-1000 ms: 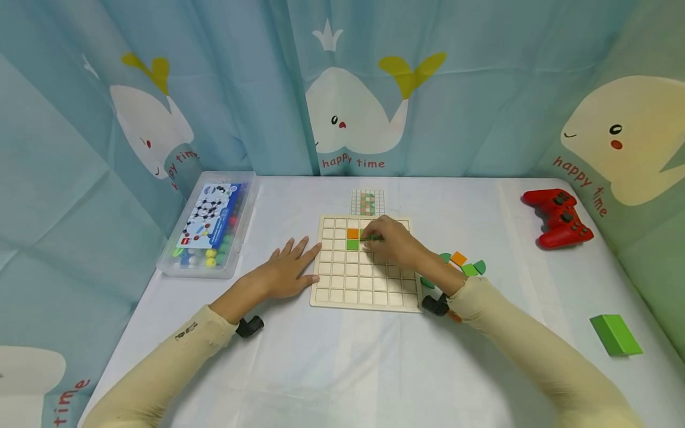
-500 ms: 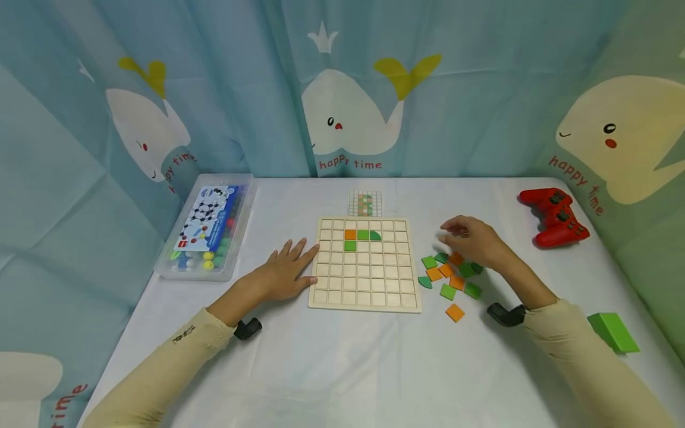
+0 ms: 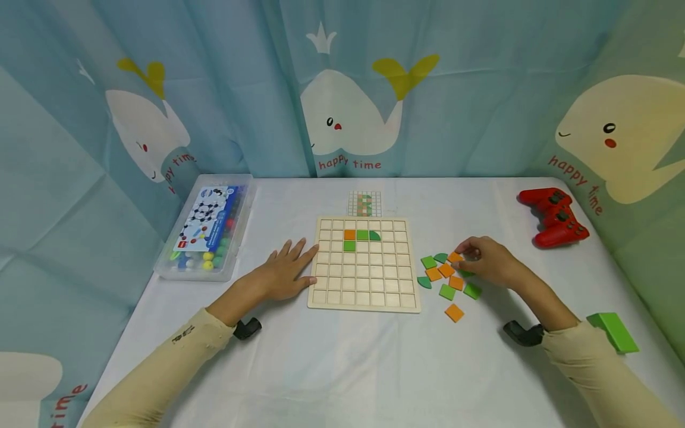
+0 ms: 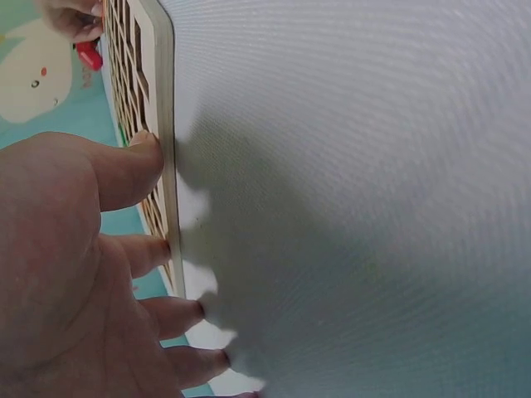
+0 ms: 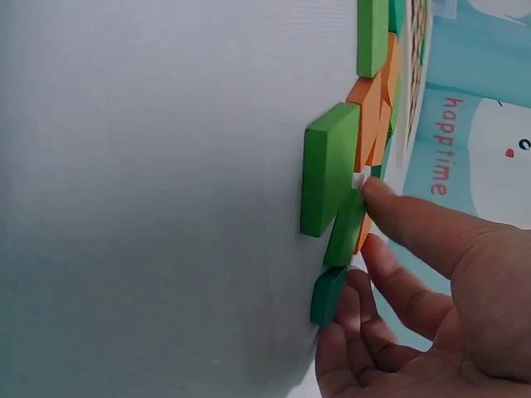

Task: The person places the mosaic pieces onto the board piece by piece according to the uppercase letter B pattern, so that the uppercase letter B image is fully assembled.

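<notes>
My left hand (image 3: 286, 274) lies flat and spread at the left edge of a wooden grid board (image 3: 364, 300); in the left wrist view its thumb (image 4: 133, 170) touches the rim. On the board sit an orange square tile (image 3: 349, 235), a green square tile (image 3: 362, 235), another green square tile (image 3: 349, 246) and a dark green quarter-circle tile (image 3: 374, 236). Right of the board, my right hand (image 3: 489, 260) is at the loose tiles, pinching an orange square tile (image 3: 455, 257) between thumb and index finger. In the right wrist view, the fingers partly hide that tile.
A small pattern card (image 3: 365, 203) lies behind the board. At the left stands a clear plastic box (image 3: 206, 226) of coloured balls. A red game controller (image 3: 555, 218) and a green block (image 3: 613, 333) lie to the right. Several loose tiles (image 3: 447, 291) are scattered beside the board.
My right hand has left the board, where the quarter-circle tile now shows, and moved right and down to the loose tiles. My left hand has stayed at the board's edge.
</notes>
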The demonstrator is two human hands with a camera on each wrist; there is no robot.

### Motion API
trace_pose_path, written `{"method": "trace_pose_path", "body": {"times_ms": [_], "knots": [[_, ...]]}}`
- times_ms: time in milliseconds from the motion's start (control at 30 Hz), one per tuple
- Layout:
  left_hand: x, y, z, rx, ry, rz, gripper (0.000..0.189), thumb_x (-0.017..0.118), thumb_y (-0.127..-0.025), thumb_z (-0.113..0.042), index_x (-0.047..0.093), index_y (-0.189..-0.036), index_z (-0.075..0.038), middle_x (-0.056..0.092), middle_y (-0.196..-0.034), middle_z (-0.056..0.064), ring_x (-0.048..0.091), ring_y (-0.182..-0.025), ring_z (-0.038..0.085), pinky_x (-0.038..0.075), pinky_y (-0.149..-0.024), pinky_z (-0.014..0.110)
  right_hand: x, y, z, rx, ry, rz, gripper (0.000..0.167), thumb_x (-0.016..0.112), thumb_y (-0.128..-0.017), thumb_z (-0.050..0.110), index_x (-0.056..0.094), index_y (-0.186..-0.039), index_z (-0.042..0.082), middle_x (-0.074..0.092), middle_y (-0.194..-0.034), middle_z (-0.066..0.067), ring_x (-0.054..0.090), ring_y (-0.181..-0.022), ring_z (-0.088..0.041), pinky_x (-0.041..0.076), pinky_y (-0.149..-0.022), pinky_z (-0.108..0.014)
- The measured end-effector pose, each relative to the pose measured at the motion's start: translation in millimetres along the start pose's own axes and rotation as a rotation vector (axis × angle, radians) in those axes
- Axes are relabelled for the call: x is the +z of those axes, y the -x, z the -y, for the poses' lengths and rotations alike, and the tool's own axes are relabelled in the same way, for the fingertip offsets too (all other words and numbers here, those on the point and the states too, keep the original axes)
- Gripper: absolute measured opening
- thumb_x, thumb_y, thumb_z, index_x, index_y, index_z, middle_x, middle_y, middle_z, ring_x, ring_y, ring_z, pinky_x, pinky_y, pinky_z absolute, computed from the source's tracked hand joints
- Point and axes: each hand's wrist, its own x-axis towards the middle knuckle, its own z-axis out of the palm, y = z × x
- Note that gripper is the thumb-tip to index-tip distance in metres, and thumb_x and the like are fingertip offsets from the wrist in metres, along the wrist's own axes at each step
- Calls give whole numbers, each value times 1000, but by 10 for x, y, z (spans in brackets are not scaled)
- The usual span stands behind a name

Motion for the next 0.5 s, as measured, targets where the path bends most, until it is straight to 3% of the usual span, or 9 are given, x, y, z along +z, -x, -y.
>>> {"method": "trace_pose_path", "body": {"times_ms": [500], "knots": [[1,-2,8,6,-6,-3,76,48,-111,-49,13,-172,-20,4,-177,19,2,-162,47,12,-126,69,84,-59,53,-30,21,-40,33,66,-104,9,62,-132,-7,57,-124,-27,51,-108,-38,52,-97,-52]]}}
